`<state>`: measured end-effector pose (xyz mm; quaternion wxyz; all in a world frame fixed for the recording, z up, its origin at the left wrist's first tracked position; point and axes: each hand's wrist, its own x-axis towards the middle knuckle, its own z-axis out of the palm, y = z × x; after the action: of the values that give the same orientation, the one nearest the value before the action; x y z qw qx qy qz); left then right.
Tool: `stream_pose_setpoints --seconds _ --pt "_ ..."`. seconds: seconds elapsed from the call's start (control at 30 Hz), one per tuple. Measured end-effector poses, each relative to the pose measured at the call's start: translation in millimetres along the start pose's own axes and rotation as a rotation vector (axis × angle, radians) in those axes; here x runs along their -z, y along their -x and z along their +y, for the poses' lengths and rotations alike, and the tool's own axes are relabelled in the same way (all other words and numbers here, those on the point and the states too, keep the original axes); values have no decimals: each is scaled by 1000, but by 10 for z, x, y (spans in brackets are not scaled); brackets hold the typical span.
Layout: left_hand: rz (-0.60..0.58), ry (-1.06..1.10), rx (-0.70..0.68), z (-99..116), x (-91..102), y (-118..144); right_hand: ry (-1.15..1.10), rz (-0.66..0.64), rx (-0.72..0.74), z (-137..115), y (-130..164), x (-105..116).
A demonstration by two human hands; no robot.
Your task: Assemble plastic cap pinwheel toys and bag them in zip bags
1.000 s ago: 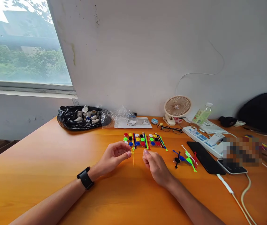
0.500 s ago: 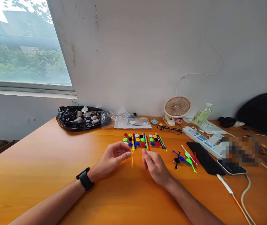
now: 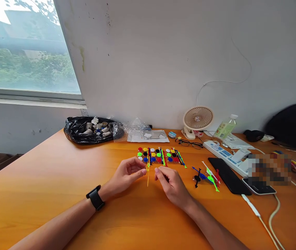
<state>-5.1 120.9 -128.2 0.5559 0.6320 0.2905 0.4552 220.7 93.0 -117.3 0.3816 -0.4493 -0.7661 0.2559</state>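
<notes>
Your left hand (image 3: 127, 175) with a black wristwatch (image 3: 95, 197), fingertips pinched on a thin yellow stick (image 3: 148, 175) standing upright on the orange table (image 3: 46, 180), your right hand (image 3: 171, 184) just beside it, fingers curled, holding nothing visible, coloured discs (image 3: 158, 155) behind, no writing readable

Orange table (image 3: 46, 180) below stained white wall (image 3: 150, 62) (daylit window (image 3: 25, 52)).
</notes>
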Motion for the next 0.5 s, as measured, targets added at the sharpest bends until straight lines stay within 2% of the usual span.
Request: stream_pose_setpoints --seconds 0.2,0.5 --pt "-14 -104 -1 24 -8 17 -32 -22 -17 -64 10 10" --pt "-2 -74 24 9 -16 5 22 78 -46 -5 -10 35"
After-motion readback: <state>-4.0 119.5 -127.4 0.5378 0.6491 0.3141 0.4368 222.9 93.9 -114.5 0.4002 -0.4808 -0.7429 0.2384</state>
